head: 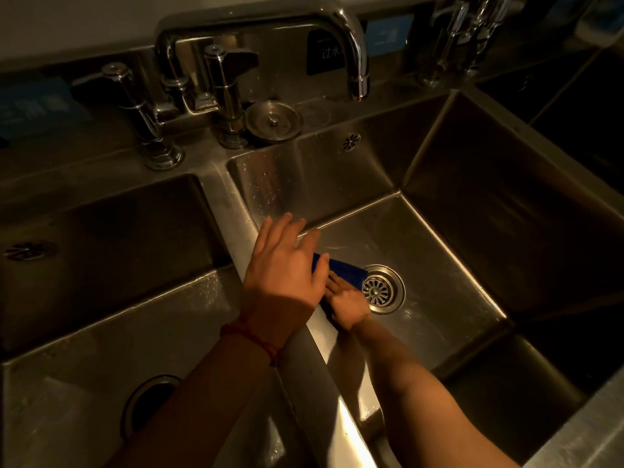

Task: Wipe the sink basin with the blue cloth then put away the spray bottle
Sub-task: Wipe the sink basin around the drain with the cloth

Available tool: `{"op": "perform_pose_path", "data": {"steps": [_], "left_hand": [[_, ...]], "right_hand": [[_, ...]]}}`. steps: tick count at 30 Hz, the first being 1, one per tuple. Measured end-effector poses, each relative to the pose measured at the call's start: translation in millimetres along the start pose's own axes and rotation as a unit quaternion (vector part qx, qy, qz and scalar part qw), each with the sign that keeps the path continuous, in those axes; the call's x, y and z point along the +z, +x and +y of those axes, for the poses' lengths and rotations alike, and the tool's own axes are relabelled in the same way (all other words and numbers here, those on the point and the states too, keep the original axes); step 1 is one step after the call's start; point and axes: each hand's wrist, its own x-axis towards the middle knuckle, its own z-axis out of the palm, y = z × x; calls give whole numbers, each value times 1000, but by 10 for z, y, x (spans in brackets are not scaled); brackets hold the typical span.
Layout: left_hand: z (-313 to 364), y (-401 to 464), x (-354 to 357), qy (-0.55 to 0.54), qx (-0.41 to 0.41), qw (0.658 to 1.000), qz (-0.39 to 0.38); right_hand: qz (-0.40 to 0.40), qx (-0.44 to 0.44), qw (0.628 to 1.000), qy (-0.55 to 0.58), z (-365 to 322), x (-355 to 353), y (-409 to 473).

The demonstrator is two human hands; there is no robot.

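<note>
So it's a stainless double sink, pretty dim lighting. The right hand (347, 305) is down on the floor of the right-hand sink basin (449, 298), right next to the drain strainer (383, 289), basically touching its left rim. It's pressing the blue cloth (344, 270) flat against the basin floor, fingers laid over the cloth. Whether the thumb wraps round an edge I can't tell, the other hand blocks that bit. The cloth sticks out from under the fingers toward the back of the basin and its far edge sits just at the drain strainer's upper left.

The left hand (283, 265) is resting on the divider ridge (236, 211) between the two basins, left of the drain strainer and higher up than it. Fingers are spread and relaxed, holding nothing, tips reaching over the ridge toward the back wall of the basin. There's a red string bracelet (250, 336) on that wrist.

Further back from the drain strainer, on the deck behind the basin, a loose round metal sink plug (273, 120) sits just beside the tap's right handle post. The chrome faucet (256, 38) arches above it with the spout ending over the back of the basin. An overflow hole (351, 142) is in the back wall, above the drain strainer. The left basin (101, 265) has its own dark open drain hole (148, 407), well left of the drain strainer and nearer the camera.

No spray bottle anywhere in view
</note>
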Motion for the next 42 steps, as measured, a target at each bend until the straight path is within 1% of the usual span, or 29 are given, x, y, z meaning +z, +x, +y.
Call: {"op": "perform_pose_path", "data": {"steps": [7,12,15,18,21,24,28,35,42], "left_hand": [[-4,4,6,2,-3,1000,4],[4,11,-2,1,-1,1000,-2],[1,18,-1,0,0,1000,-2],[-6,14,-4,-8,-5,1000,2],[-6,10,-5,-3,-7,1000,-1],[-10,10,1,2,-6,1000,3],[-24,6,11,6,-5,1000,3],[0,-7,-13,-3,-11,1000,-1],[-17,-29,16,-13,-4,1000,16]], "right_hand": [[11,42,999,30,-58,-98,77],[10,7,999,29,-65,-16,-24],[11,8,999,37,-24,-34,-3],[7,42,998,47,-51,-71,87],[30,111,990,85,-109,-107,219],[42,149,983,103,-155,-115,310],[46,171,979,100,-140,-106,395],[25,178,980,90,-22,-76,486],[37,195,975,99,66,-59,551]]}}
